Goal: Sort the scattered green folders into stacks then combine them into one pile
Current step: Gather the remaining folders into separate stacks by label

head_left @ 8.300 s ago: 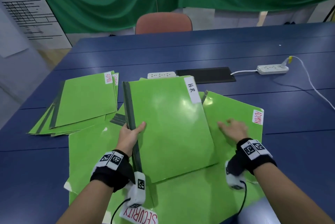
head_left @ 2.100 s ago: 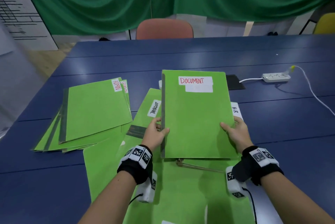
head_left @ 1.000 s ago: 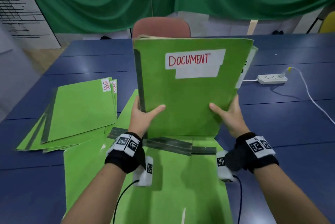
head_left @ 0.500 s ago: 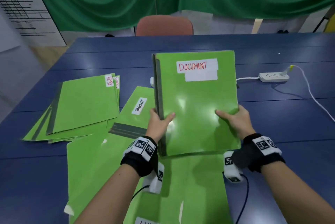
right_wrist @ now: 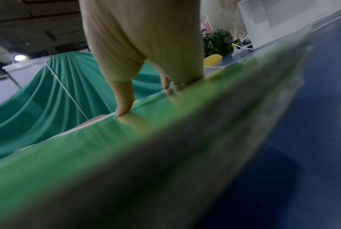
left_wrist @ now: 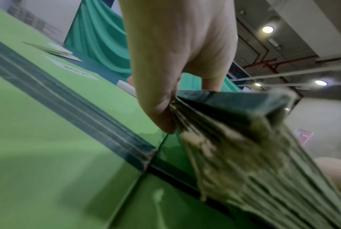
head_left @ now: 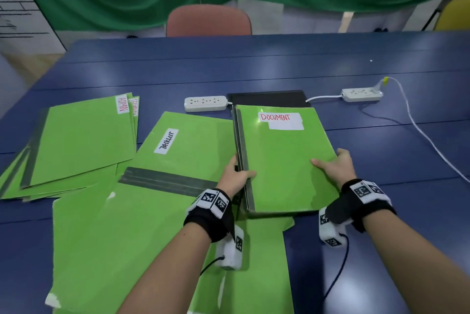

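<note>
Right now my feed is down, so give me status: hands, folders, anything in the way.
Left hand and right hand grip the DOCUMENT stack by its sides. ADMIN stack sits left. Loose folders lie underneath.

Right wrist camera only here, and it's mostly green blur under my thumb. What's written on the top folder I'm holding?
Observer: The head view shows the held stack topped by a white label reading DOCUMENT in red.
Operator: Is my other hand on it too?
Observer: Yes. The left hand has its grip on the dark spine edge, thumb on top.
Operator: Where's the pile I already sorted?
Observer: On the left of the table lies a fanned pile, its top folder marked ADMIN.
</note>
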`<action>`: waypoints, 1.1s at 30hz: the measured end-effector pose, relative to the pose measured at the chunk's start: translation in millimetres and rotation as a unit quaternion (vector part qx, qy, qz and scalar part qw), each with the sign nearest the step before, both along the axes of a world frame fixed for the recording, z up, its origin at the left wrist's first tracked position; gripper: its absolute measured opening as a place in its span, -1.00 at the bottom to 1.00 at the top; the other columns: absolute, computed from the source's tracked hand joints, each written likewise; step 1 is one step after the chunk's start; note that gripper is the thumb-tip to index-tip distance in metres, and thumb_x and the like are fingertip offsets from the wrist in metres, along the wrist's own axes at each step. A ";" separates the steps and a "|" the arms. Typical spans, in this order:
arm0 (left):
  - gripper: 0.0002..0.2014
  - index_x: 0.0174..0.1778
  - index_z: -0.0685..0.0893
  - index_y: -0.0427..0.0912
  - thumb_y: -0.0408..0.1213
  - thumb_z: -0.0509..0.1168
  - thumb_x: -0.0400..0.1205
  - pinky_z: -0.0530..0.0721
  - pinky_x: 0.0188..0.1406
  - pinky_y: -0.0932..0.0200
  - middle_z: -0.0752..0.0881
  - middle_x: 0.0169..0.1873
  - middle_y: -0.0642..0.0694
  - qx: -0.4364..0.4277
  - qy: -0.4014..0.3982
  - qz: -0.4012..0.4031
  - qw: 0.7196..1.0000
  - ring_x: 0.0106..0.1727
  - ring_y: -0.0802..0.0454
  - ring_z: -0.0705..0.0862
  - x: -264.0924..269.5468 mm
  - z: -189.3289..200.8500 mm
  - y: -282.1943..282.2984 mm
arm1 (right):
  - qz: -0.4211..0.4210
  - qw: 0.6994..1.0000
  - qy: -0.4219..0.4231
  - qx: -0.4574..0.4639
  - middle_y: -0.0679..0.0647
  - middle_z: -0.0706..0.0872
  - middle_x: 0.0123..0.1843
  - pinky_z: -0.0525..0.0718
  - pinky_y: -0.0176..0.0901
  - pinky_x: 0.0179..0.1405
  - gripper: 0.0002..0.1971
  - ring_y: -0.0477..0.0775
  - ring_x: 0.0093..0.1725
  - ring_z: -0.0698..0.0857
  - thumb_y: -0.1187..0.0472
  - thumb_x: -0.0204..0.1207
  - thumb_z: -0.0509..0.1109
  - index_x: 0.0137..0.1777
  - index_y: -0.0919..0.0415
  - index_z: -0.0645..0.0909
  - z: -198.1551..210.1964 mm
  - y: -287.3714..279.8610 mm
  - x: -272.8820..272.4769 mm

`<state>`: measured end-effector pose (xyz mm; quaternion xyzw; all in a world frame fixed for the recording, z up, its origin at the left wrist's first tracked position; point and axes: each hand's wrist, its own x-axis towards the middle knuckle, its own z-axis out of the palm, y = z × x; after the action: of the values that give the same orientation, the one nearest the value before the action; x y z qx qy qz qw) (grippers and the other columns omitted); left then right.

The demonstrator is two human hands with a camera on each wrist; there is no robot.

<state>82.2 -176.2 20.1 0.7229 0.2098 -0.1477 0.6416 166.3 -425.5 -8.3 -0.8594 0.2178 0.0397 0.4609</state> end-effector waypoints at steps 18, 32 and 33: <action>-0.60 0.42 0.45 -0.18 -0.33 0.22 0.64 0.47 0.29 0.20 0.57 0.33 -0.12 0.135 -0.057 0.017 0.989 0.36 -0.03 0.54 -31.4 -15.2 44.2 | 0.283 0.934 0.008 -0.220 0.11 0.16 0.66 0.07 0.28 0.60 -0.28 0.14 0.63 0.15 -0.15 0.45 0.37 0.57 0.03 0.25 5.4 84.9 -49.7; -0.29 0.51 0.33 -0.22 -0.16 0.44 0.47 0.32 0.50 -0.16 0.30 0.46 -0.30 0.380 0.142 0.089 0.910 0.50 -0.26 0.28 -125.4 -36.4 235.5 | 0.379 0.870 0.102 -0.299 0.25 0.36 0.33 0.55 0.01 0.27 -0.66 0.23 0.32 0.42 0.13 0.56 0.32 0.27 0.27 0.43 2.2 224.6 -113.5; -0.28 0.49 0.34 -0.24 -0.13 0.46 0.45 0.35 0.49 -0.15 0.33 0.44 -0.30 0.380 0.148 0.081 0.909 0.48 -0.25 0.31 -127.2 -36.9 241.9 | 0.363 0.875 0.105 -0.302 0.27 0.33 0.36 0.52 0.01 0.27 -0.62 0.26 0.35 0.37 0.10 0.56 0.32 0.28 0.27 0.41 2.5 228.4 -115.4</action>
<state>-45.0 65.8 -16.8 0.8624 0.4006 -0.1096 0.2896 50.9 -197.0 -5.7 -0.9661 -0.0608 0.2269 0.1070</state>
